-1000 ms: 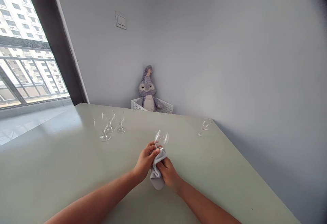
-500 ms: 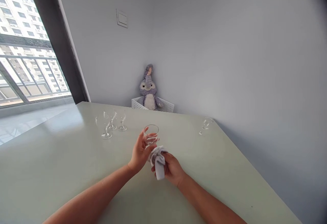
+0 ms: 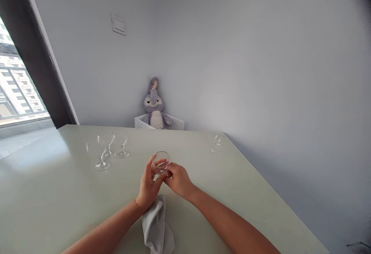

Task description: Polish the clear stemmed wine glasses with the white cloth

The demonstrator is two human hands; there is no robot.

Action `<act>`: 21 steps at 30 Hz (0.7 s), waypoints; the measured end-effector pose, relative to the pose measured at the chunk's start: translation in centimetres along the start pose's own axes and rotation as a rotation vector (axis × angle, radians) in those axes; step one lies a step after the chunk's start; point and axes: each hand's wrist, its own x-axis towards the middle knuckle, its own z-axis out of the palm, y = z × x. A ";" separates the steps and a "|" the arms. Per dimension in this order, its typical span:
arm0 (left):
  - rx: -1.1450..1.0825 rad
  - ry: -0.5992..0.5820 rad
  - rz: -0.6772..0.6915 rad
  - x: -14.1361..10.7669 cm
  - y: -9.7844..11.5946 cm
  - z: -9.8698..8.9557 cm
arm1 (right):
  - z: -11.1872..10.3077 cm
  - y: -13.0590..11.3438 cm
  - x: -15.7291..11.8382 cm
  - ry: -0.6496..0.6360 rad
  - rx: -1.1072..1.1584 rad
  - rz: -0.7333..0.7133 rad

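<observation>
Near the middle of the pale green table [image 3: 69, 203], my left hand [image 3: 150, 184] wraps round the bowl of a clear stemmed glass [image 3: 161, 163]. The rim of this glass faces up toward me. My right hand [image 3: 179, 180] pinches the same glass low down, at its stem or base, which the fingers hide. A crumpled grey cloth [image 3: 156, 227] lies on the table below my left wrist, touched by neither set of fingers.
Three clear stemmed glasses stand at the left, one nearest [image 3: 102, 165] and another [image 3: 123, 153] to its right. One more glass [image 3: 216, 141] is near the right back edge. A plush toy [image 3: 156, 111] sits in a white basket [image 3: 179, 124] behind the table.
The grey cloth has left my right hand and now lies on the table. My right hand has moved up to the glass and taken hold of it. The view has turned right.
</observation>
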 end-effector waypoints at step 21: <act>0.494 0.077 -0.237 2.1 -4.4 -2.1 | -6.7 16.9 2.3 0.271 -0.230 0.706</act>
